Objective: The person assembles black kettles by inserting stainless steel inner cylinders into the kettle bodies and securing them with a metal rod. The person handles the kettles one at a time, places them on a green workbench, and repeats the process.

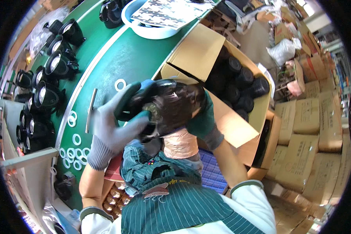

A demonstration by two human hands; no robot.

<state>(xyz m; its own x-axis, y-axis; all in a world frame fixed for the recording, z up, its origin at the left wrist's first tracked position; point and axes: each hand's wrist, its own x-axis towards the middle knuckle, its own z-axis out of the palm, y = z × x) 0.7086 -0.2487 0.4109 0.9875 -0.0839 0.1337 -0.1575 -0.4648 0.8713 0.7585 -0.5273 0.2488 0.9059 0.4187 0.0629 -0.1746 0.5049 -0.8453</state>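
Note:
Between my two gloved hands is a dark, glossy, rounded object (171, 103), blurred and too unclear for me to name its kind. My left hand (119, 121), in a grey and green glove, grips its left side with the thumb across the front. On the right side my right hand (204, 123) holds it, the green palm pressed against it and some fingers hidden. The object is above my lap, by the edge of the green work surface (138, 50). Several white rings (77, 139) lie on that surface left of my left hand.
Black housings with shiny centres (56, 64) line the left side. A pale blue basin (154, 33) holds patterned sheets at the back. An open carton (253, 113) of black cylinders (243, 80) stands right of my hands. Stacked cartons (300, 152) fill the far right; a blue crate (214, 167) sits below.

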